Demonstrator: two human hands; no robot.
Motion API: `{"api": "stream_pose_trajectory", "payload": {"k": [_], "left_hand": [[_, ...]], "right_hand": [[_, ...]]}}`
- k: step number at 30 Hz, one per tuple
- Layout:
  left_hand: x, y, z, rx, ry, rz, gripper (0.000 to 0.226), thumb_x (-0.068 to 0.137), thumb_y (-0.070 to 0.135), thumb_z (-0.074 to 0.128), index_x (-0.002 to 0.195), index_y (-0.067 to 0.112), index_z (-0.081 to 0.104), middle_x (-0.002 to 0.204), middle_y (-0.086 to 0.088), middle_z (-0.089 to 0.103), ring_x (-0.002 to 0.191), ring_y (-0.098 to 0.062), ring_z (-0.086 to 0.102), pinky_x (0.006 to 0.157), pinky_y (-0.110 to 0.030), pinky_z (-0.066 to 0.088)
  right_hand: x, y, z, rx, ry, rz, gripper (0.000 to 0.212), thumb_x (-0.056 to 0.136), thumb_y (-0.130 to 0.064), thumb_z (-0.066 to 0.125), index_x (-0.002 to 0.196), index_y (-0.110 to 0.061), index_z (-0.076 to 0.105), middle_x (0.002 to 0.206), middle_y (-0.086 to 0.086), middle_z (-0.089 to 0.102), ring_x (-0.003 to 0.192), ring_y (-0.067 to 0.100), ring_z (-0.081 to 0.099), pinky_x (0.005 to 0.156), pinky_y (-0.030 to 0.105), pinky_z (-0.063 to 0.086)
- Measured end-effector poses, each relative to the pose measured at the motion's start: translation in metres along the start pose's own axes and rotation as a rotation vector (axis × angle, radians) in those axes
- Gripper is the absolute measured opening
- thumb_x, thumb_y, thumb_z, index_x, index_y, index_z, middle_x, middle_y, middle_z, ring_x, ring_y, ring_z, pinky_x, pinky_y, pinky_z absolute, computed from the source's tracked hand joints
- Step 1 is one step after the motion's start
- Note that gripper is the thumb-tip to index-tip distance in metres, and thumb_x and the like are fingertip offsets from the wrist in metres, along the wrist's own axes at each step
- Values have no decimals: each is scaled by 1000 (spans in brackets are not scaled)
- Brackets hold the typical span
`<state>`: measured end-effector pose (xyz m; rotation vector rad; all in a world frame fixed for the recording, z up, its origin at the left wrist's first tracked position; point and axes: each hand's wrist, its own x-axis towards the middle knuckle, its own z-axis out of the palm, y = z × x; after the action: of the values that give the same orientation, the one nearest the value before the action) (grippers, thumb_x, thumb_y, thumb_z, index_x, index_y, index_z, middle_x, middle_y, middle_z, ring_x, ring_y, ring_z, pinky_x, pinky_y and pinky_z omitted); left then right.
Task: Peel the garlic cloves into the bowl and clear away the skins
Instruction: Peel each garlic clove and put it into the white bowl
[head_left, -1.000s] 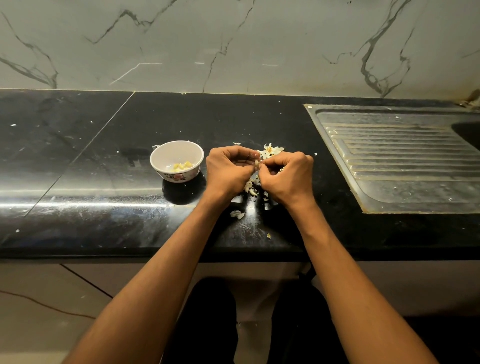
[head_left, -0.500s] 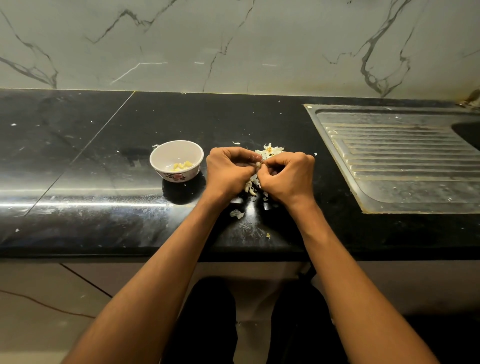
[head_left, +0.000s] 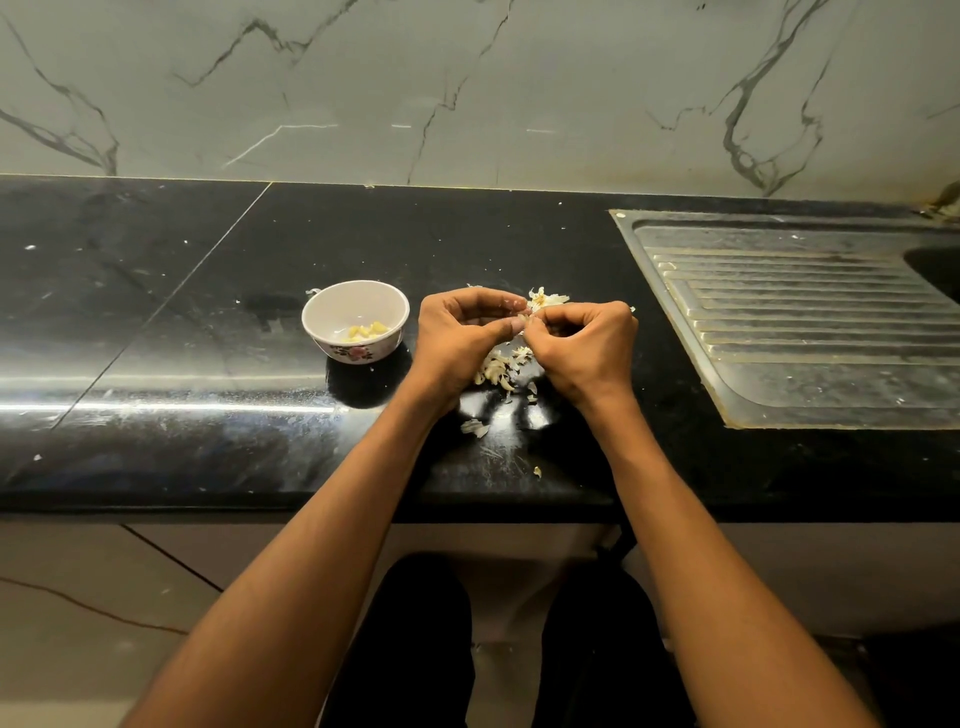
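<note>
My left hand and my right hand meet over the black counter, fingertips pinching one small garlic clove between them; most of the clove is hidden by the fingers. Under the hands lies a heap of pale garlic skins. More skins lie just behind the hands. A small white bowl with a flower pattern stands to the left of my left hand, holding a few peeled yellow cloves.
A steel sink drainboard is set into the counter at the right, its basin at the far right edge. Loose skin scraps lie toward the counter's front edge. A marble wall rises behind.
Both hands stay together at the same spot; the fingers have shifted slightly on the clove. The bowl and the skins have not moved.
</note>
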<state>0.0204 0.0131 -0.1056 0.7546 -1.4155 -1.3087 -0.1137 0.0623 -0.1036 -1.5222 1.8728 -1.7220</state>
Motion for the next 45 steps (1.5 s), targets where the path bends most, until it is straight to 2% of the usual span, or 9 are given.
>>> {"api": "stream_pose_trajectory", "payload": {"k": [4, 9, 14, 18, 26, 29, 32, 36, 45], "left_hand": [[1, -3, 0, 18, 23, -22, 14, 81, -1, 81, 95, -2, 76, 96, -21, 77, 94, -39, 74, 91, -51, 59], [1, -3, 1, -3, 23, -38, 7, 85, -4, 77, 90, 0, 75, 88, -18, 76, 79, -24, 71, 77, -33, 61], [3, -4, 0, -23, 14, -39, 9, 86, -6, 74, 93, -1, 76, 88, -18, 76, 81, -26, 71, 78, -31, 62], [2, -4, 1, -20, 8, -32, 11, 87, -8, 72, 93, 1, 77, 87, -13, 77, 79, -20, 72, 73, -24, 59], [4, -5, -1, -39, 16, -12, 13, 87, -8, 72, 93, 2, 77, 92, -15, 78, 82, -20, 74, 72, -25, 58], [3, -5, 0, -61, 19, -5, 12, 86, -9, 73, 96, -2, 75, 94, -17, 77, 82, -19, 74, 72, -25, 58], [3, -4, 0, -69, 35, -5, 13, 85, -9, 74, 96, -1, 74, 95, -19, 77, 81, -20, 74, 71, -25, 58], [4, -3, 1, -80, 52, -17, 13, 85, -11, 73, 93, -1, 73, 88, -15, 76, 77, -20, 74, 72, -26, 59], [3, -2, 0, -55, 54, -36, 19, 81, -13, 76, 89, 4, 74, 86, -7, 77, 79, -14, 74, 78, -23, 59]], "right_hand": [[0, 0, 0, 20, -25, -28, 7, 77, -20, 79, 72, -16, 83, 64, -8, 74, 60, 10, 72, 58, 34, 60], [0, 1, 1, 44, -33, -43, 13, 75, -22, 73, 66, -15, 81, 60, -8, 72, 54, 1, 63, 54, 28, 55], [0, -1, 0, 88, -13, -2, 11, 74, -17, 73, 69, -12, 82, 63, -5, 74, 60, 12, 72, 58, 32, 59], [1, 0, 0, 125, -12, 32, 11, 75, -10, 74, 68, -14, 81, 61, -7, 73, 56, 2, 65, 57, 25, 54], [4, 4, 1, 182, 18, 124, 12, 79, -10, 78, 67, -10, 80, 61, 2, 73, 55, 9, 63, 55, 38, 56], [5, 5, 1, 222, -19, 189, 10, 81, -10, 77, 71, -11, 80, 66, 2, 74, 60, 13, 67, 56, 37, 59], [5, 5, 0, 310, -84, 254, 14, 82, -16, 70, 72, -8, 75, 74, 18, 71, 64, 22, 64, 49, 31, 53], [4, 4, 0, 315, -119, 265, 15, 82, -18, 70, 75, -5, 74, 80, 23, 70, 70, 24, 64, 46, 28, 51], [4, -1, -2, 331, -79, 262, 17, 84, -3, 78, 70, -12, 76, 66, 3, 70, 59, 11, 62, 46, 22, 48]]}}
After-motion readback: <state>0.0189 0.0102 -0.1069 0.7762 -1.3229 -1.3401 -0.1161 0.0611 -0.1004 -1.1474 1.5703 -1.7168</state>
